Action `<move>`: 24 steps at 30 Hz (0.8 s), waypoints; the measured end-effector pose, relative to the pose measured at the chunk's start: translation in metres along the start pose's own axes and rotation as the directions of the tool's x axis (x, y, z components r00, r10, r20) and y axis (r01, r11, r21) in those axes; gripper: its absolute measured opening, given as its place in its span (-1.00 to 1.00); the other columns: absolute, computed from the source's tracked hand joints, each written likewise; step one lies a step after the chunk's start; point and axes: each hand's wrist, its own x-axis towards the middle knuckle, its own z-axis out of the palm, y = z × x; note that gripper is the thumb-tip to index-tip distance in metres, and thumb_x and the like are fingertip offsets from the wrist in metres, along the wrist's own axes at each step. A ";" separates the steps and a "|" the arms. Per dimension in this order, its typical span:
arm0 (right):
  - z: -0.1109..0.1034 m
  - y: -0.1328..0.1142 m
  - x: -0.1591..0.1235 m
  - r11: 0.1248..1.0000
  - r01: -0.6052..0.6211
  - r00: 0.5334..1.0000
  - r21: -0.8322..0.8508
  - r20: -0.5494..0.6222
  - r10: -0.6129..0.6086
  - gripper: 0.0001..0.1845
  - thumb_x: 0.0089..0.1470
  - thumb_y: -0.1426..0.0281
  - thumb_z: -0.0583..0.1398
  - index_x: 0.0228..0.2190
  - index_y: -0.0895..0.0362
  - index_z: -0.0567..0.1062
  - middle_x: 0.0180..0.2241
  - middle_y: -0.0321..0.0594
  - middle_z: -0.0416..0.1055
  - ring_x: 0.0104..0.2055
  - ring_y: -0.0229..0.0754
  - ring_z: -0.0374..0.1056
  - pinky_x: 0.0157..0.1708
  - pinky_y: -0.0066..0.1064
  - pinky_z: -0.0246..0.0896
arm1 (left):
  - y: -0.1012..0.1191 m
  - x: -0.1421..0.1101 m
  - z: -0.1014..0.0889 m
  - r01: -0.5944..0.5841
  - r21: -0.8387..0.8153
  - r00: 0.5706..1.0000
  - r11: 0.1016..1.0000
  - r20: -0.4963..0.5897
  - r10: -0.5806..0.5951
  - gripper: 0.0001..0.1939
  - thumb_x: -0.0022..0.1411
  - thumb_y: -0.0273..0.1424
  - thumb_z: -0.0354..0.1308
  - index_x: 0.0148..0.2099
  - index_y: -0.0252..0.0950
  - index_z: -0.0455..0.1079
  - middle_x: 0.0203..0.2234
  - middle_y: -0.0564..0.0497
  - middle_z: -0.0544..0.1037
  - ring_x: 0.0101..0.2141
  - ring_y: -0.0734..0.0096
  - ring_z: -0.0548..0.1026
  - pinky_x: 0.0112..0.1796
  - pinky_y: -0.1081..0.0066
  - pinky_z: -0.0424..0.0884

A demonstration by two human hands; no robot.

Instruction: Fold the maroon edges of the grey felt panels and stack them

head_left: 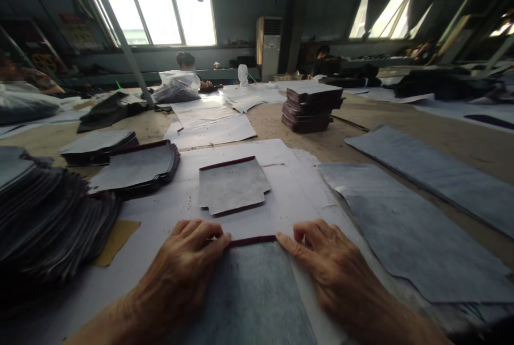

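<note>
A long grey-blue fabric panel [257, 286] lies on the white paper in front of me, a dark maroon folded strip along its far edge. My left hand [193, 248] is closed at the left end of that strip, thumb and finger pinching it. At the strip's right end my right hand [321, 254] presses with its thumb, the other fingers curled in. Just beyond both hands rests a smaller grey panel [235, 187] with notched corners and maroon edges. The near end of the long panel runs out of view.
Left stands a tall pile of dark-edged panels [52, 216], with a smaller stack [136, 168] behind. A maroon-edged stack [309, 106] sits farther back. Large grey-blue sheets [409, 222] lie at right. White paper [160, 227] covers the table's middle. People sit at the far side.
</note>
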 end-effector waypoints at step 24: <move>0.016 -0.030 0.034 0.974 0.198 0.977 -0.113 -0.052 -0.205 -0.56 -0.07 0.72 -0.10 -0.26 0.31 0.48 -0.44 -0.08 0.36 -0.36 -0.13 0.24 -0.40 -0.31 0.30 | -0.031 -0.027 -0.008 0.051 -0.253 0.996 0.966 -0.059 -0.068 -0.63 0.12 -0.73 -0.10 -0.11 -0.35 0.37 -0.38 -0.05 0.39 -0.36 0.44 0.31 -0.39 0.45 0.37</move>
